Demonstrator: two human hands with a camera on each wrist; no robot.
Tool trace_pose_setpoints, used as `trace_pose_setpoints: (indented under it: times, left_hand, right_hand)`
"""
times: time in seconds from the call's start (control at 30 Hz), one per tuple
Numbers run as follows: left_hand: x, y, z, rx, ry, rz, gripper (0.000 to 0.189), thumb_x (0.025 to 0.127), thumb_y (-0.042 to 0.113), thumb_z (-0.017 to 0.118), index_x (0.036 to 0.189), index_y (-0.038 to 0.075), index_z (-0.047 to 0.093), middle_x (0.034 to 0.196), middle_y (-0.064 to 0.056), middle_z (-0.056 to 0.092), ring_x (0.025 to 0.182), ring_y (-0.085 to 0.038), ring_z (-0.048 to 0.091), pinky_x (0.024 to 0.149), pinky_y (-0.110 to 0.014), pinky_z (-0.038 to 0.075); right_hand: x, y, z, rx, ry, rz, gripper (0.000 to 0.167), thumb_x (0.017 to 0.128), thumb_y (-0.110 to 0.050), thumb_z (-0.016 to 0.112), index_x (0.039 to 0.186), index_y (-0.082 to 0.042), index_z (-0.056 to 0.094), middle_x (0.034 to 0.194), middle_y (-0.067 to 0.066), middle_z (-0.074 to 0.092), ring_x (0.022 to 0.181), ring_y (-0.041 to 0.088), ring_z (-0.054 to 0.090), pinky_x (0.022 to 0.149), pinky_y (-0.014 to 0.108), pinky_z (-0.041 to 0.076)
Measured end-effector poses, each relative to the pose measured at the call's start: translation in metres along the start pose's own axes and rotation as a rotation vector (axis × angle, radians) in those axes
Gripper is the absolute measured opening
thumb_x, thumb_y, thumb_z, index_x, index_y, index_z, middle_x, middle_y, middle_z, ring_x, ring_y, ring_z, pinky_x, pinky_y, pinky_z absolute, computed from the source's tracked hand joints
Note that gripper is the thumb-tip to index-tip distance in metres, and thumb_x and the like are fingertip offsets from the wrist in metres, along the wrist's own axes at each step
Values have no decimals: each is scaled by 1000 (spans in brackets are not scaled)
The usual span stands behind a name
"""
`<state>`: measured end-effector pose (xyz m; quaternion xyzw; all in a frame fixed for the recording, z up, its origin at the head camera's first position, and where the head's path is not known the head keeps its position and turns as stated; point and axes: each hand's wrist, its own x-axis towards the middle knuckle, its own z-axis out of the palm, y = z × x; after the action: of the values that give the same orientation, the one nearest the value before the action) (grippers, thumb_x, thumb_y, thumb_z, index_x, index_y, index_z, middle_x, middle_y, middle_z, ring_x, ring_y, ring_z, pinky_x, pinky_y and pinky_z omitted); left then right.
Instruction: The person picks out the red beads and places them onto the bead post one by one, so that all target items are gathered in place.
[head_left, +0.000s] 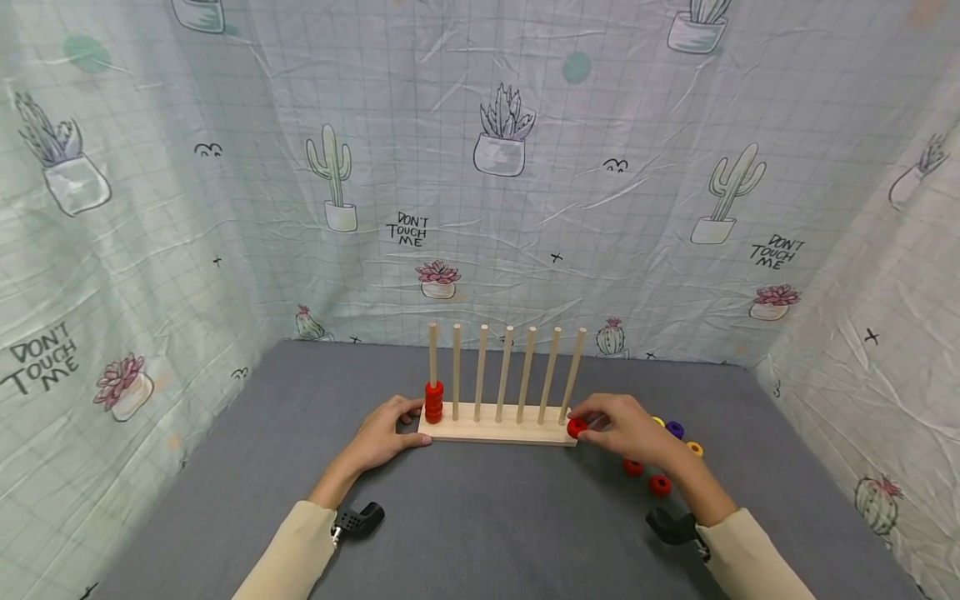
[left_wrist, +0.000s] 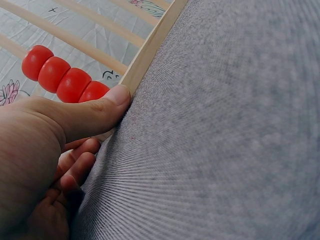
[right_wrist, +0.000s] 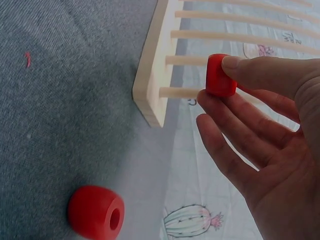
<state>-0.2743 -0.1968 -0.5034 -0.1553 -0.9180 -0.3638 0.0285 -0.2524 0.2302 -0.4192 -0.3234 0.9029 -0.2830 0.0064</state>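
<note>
Red bead (right_wrist: 217, 77) pinched by right hand (head_left: 618, 425) near right end of pegboard (head_left: 480, 429); pegboard's left end gripped by left hand (head_left: 386, 433). Four stacked beads (head_left: 433, 403) held on its leftmost peg (head_left: 432, 350). Loose red beads (head_left: 660, 485) right of pegboard could be sent rolling if brushed by forearm (head_left: 701, 483).

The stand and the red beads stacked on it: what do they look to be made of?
The stand: probably bare, matt wood, judging by its pale tan colour and lack of shine. The red beads: perhaps painted wood or plastic; smooth, slightly glossy, with even colour and soft highlights.
</note>
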Motion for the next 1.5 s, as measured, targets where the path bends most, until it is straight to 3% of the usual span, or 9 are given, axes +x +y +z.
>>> trace_pose_setpoints:
  times: [0.33, 0.7, 1.3, 1.5]
  left_hand:
    - [-1, 0, 0, -7, 5, 5, 71, 84, 37, 86, 144, 8, 61, 116, -4, 65, 103, -15, 58, 89, -37, 47]
    - [-1, 1, 0, 1, 8, 10, 71, 84, 37, 86, 144, 7, 62, 116, -4, 65, 103, -16, 59, 88, -37, 47]
    - [-3, 1, -2, 13, 9, 23, 71, 85, 38, 86, 144, 6, 61, 115, -4, 65, 102, -17, 60, 86, -35, 47]
    - [-2, 0, -2, 3, 7, 14, 72, 84, 35, 87, 144, 6, 61, 113, -4, 65, 101, -17, 59, 87, -36, 47]
  right_hand:
    - [5, -8, 3, 35, 3, -53, 27, 92, -3, 74, 119, 0, 73, 112, 11, 75, 96, 23, 72, 83, 41, 62]
    - [12, -15, 4, -12, -14, -54, 27, 93, -7, 75, 120, -1, 73, 113, 9, 74, 95, 18, 71, 83, 34, 61]
    - [28, -33, 8, 3, -52, -65, 28, 94, -9, 74, 122, -4, 74, 116, 7, 74, 97, 15, 71, 86, 40, 61]
    - [37, -41, 8, -6, -50, -95, 29, 94, -11, 76, 121, -3, 74, 114, 6, 75, 95, 15, 72, 83, 34, 61]
